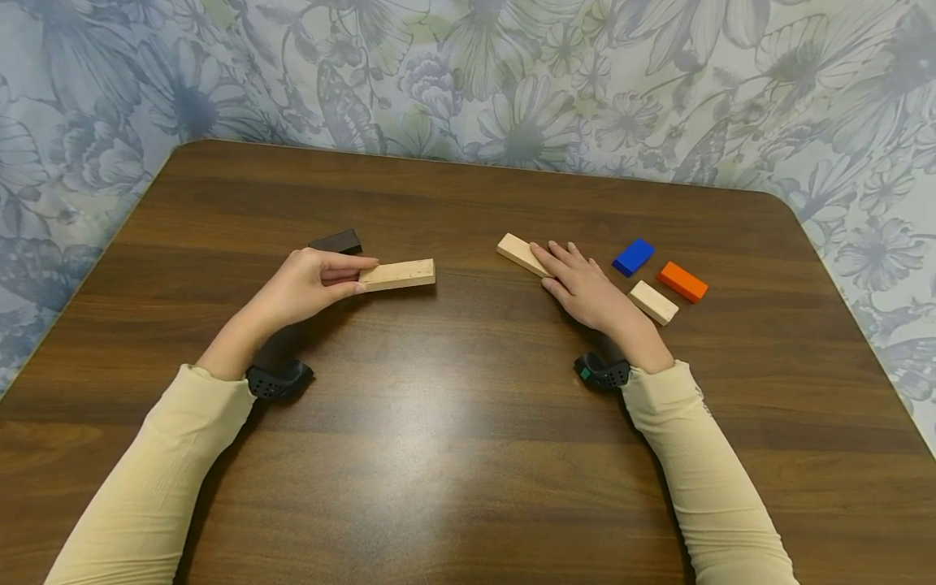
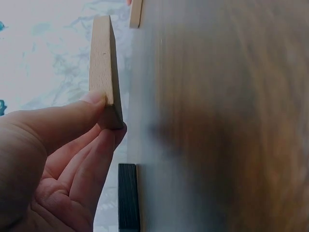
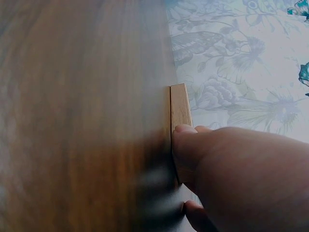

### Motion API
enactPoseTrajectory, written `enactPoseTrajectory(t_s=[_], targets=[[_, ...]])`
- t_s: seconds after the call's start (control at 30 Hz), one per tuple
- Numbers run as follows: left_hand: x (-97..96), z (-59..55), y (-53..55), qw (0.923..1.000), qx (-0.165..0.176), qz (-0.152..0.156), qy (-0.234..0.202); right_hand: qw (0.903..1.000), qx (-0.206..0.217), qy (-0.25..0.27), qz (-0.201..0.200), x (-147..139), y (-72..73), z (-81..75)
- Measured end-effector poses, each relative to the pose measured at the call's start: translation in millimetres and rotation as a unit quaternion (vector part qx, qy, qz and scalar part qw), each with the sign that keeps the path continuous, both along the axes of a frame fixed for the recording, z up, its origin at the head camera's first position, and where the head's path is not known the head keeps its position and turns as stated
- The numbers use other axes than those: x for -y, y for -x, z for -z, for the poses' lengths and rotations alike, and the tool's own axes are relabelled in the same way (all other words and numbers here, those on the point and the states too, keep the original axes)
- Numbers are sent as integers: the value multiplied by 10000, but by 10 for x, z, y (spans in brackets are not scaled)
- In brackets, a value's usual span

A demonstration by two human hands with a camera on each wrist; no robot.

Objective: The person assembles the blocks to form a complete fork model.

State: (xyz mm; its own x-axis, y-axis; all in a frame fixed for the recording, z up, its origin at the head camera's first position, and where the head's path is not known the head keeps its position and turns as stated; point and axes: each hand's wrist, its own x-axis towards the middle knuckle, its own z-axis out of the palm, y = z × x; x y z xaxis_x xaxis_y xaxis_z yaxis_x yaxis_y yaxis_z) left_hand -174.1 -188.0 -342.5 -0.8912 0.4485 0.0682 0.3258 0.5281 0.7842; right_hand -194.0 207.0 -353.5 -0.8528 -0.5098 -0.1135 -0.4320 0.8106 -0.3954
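Observation:
My left hand pinches a plain wooden block between thumb and fingertips. The left wrist view shows this block raised off the table. A black block lies just behind that hand. On the other side, my right hand has its thumb and forefinger about the near end of a second plain wooden block, which rests on the table. In the right wrist view the thumb presses against this block; its other fingers are partly hidden.
To the right of the right hand lie a blue block, an orange block and a shorter plain wooden block. The brown wooden table ends at a wall with flowered paper.

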Motion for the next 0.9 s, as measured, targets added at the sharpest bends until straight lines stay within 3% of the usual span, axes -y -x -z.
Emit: enactPoseTrajectory(t_s=[0.47,0.9], targets=[[-133,-16,-9,9957,90,912,-120,10000,10,19,-7,4,-14,1],[-569,-99,120,9852,446,1583,-492,10000,-29,30,-3,-10,-15,18]])
